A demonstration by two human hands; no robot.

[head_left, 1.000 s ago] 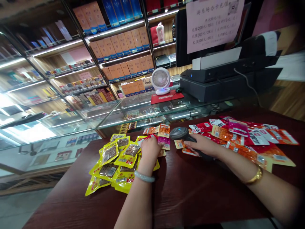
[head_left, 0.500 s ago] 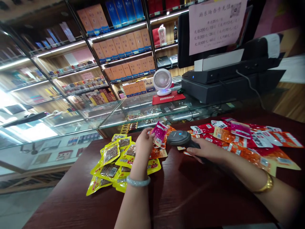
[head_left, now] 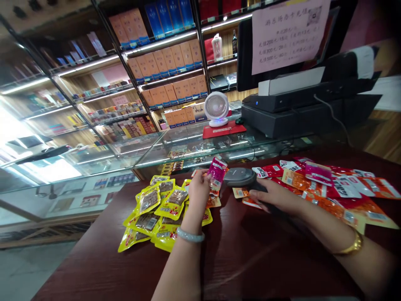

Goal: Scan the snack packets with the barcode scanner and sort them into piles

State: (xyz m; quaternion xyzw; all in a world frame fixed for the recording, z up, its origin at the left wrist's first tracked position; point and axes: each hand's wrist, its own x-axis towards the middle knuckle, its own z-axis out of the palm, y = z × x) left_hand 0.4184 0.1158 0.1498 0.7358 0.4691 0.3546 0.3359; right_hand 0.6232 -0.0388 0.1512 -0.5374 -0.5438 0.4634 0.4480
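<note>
My left hand (head_left: 199, 188) pinches a small purple snack packet (head_left: 216, 172) and holds it upright over the table. Wrapped around the handle of a dark barcode scanner (head_left: 240, 177) is my right hand (head_left: 272, 194). The scanner's head points left, close to the packet but apart from it. Yellow snack packets (head_left: 171, 202) lie in a pile to the left of my left hand and partly behind it. Beyond my right hand spreads a heap of red, orange and white snack packets (head_left: 322, 184). A few orange packets (head_left: 214, 201) lie behind the purple one.
The dark red wooden table (head_left: 238, 259) meets a glass display counter (head_left: 188, 146) at its far edge. On the glass stand a white fan (head_left: 216, 106) and a black cash register (head_left: 282, 115) with a monitor behind a paper sign (head_left: 288, 35). Shelves of boxes (head_left: 169, 60) line the wall.
The purple packet is lifted slightly and turned more upright in my left hand. The scanner's blue light, visible before, no longer shows. The view has shifted a little.
</note>
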